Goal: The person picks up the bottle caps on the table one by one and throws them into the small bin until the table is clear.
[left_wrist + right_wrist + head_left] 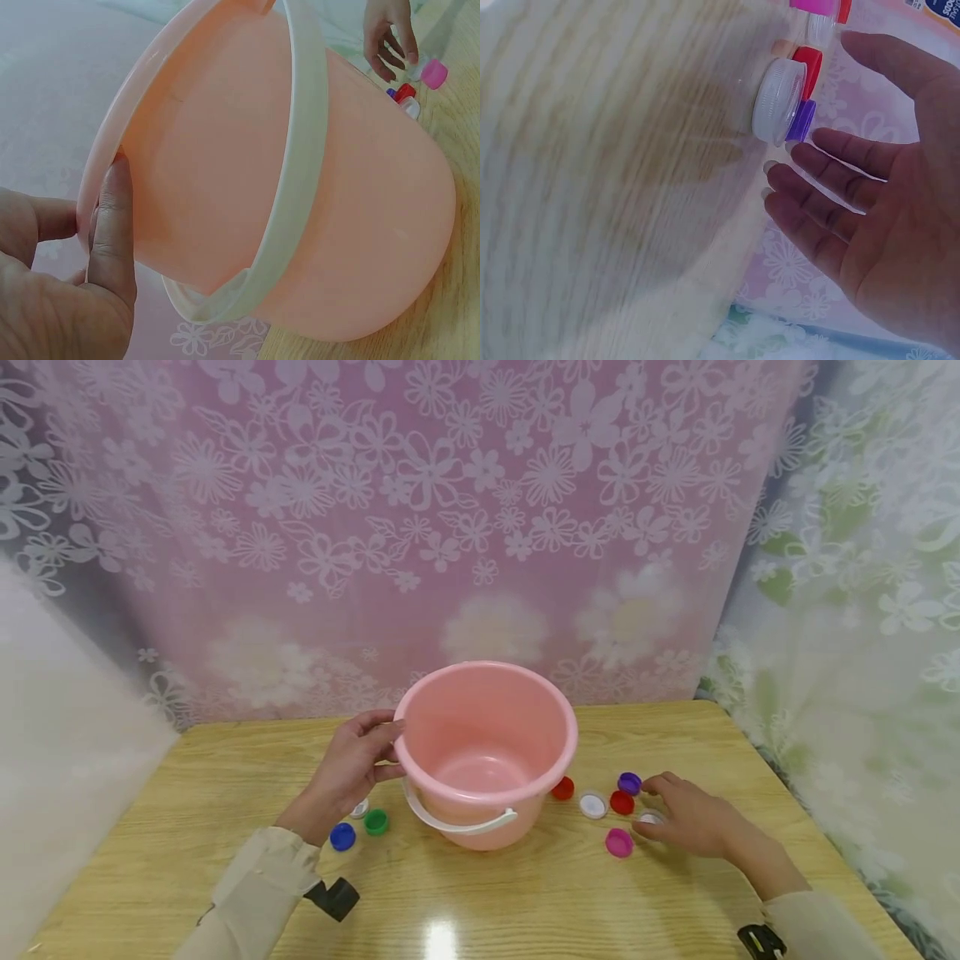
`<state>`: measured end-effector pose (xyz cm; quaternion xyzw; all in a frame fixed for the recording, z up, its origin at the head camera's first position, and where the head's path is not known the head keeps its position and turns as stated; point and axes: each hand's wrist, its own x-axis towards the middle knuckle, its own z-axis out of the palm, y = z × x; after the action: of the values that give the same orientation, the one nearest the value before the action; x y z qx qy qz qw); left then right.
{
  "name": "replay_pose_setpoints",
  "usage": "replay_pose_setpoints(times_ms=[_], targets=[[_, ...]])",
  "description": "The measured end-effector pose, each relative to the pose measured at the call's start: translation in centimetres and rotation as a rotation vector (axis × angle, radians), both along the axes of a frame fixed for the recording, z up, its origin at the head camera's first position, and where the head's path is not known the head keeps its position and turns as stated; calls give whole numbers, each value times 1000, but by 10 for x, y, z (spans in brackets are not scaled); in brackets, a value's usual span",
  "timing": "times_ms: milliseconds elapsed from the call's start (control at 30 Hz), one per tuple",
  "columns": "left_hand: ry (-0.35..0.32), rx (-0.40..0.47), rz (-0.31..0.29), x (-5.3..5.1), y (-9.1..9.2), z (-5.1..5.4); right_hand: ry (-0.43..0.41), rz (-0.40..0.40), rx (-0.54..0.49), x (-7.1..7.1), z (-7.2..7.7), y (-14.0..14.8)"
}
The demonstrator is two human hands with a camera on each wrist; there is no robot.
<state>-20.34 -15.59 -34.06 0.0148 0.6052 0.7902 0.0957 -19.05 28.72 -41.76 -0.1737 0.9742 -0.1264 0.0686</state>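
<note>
L hand (pixel 358 768) pinched pink bucket (pixel 483 722) by rim mid-table as R hand (pixel 696 818), fingers loosely parted & empty, hung by white cap (pixel 651 817) at right, where hasty grab could've knocked nearby red cap (pixel 622 802).

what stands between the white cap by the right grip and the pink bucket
A red cap, another white cap and a second red cap lie on the table between them; then comes the high-sided pink bucket. Nothing visible blocks the right grip from the white cap nearest it.
</note>
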Motion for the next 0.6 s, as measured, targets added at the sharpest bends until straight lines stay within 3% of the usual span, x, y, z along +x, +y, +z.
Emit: replay_pose_setpoints(times_ms=[233,600], targets=[[5,1,6,0,2,0,-41,0,0,6,-3,-1],[9,6,24,0,1,-3,-8,88,-72,4,-12,4]])
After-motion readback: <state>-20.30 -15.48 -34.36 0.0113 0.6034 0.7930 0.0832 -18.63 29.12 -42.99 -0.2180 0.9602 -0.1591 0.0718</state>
